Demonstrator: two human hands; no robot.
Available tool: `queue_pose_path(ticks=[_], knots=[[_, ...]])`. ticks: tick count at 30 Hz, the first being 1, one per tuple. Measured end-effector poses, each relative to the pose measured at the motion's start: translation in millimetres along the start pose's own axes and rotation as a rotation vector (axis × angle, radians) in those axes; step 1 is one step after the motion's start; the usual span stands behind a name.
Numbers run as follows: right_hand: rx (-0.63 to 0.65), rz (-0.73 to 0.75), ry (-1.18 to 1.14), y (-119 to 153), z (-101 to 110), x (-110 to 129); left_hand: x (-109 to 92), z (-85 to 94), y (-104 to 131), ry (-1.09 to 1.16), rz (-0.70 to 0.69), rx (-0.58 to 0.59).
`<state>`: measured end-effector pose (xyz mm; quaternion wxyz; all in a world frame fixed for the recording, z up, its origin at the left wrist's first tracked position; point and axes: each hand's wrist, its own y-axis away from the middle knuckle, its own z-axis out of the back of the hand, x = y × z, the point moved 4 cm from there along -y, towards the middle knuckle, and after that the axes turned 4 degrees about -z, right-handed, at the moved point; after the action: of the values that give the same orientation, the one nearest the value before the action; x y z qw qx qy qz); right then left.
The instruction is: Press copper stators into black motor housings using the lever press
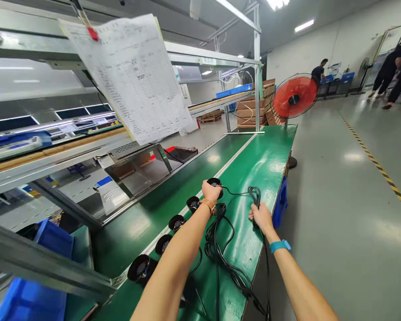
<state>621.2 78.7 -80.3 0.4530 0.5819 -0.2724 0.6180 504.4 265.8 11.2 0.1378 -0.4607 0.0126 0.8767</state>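
Observation:
My left hand (211,191) is closed on a round black housing (215,182) with small wires inside, at the far end of a row of similar ones. Near the bench's right edge, my right hand (261,216) is wrapped round a looped black cable (255,192). A thin lead runs from the held housing to that cable. Several more black housings (142,267) stand along the white strip left of my left forearm. Between my arms lies a tangle of black cables (217,249) on the green bench top (243,178), some hanging over its edge.
Printed sheets (133,80) hang at upper left from a clip. A red-bladed fan (296,99) stands beyond the bench. Blue bins (36,285) sit at lower left, another (280,203) beside the bench's right edge. Metal shelving runs along the left; people are in the background.

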Motion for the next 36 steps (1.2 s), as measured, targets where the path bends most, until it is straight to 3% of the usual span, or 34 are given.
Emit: queue_pose_path(ticks=[4, 7, 9, 12, 16, 19, 22, 25, 29, 32, 36], knots=[[-0.037, -0.002, 0.32, -15.7, -15.6, -37.5, 32.4, -38.8, -34.5, -0.111, 0.085, 0.021], [-0.042, 0.026, 0.465, -20.1, -18.3, -45.9, 42.1, -44.9, -46.4, -0.17, 0.118, 0.067], [-0.044, 0.038, 0.523, -22.4, -18.1, -46.1, 39.4, -37.7, -47.3, -0.204, 0.103, 0.114], [-0.062, 0.052, 0.565, -23.3, -16.0, -43.8, 27.5, -9.3, -38.4, -0.264, -0.003, 0.189], [-0.085, 0.089, 0.556, -18.7, -13.3, -42.2, 18.4, 49.8, -14.9, -0.381, -0.227, 0.262], [-0.1, 0.115, 0.538, -15.0, -12.9, -42.7, 28.1, 88.6, -1.9, -0.478, -0.35, 0.327], [-0.121, 0.129, 0.519, -14.9, -13.4, -42.9, 49.0, 105.6, -0.7, -0.565, -0.426, 0.422], [-0.139, 0.133, 0.486, -18.4, -14.2, -44.9, 73.1, 98.9, -7.5, -0.652, -0.468, 0.516], [-0.158, 0.107, 0.437, -24.2, -14.8, -53.0, 96.9, 74.3, -18.5, -0.767, -0.508, 0.606], [-0.16, 0.095, 0.422, -26.5, -15.6, -57.8, 98.9, 59.6, -30.4, -0.817, -0.584, 0.623], [-0.157, 0.09, 0.445, -25.2, -16.4, -57.3, 87.3, 45.0, -51.7, -0.85, -0.702, 0.681]])
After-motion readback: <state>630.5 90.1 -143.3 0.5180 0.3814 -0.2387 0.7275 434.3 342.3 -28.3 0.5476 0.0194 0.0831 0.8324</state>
